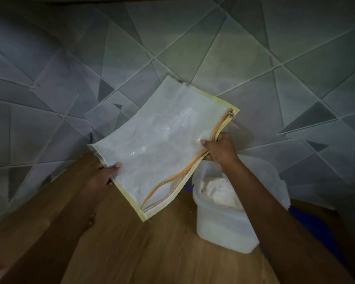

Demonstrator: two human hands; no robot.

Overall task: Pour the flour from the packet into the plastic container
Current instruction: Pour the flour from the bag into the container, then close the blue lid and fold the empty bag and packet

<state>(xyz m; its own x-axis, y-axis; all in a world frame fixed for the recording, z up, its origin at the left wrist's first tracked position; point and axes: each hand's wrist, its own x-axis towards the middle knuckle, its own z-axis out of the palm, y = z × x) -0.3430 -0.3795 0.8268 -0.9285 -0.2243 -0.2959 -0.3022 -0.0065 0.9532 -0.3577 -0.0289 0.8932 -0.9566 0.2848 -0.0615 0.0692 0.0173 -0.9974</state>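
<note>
your left hand (103, 175) grips the near left edge of the packet (160, 144), thumb on top. your right hand (219, 148) pinches its right edge by the orange zip (201, 155), which gapes open. the packet is held flat in the air, above the wooden table (152, 253). the plastic container (219, 222) stands on the table under your right hand, with flour (217, 189) heaped inside.
</note>
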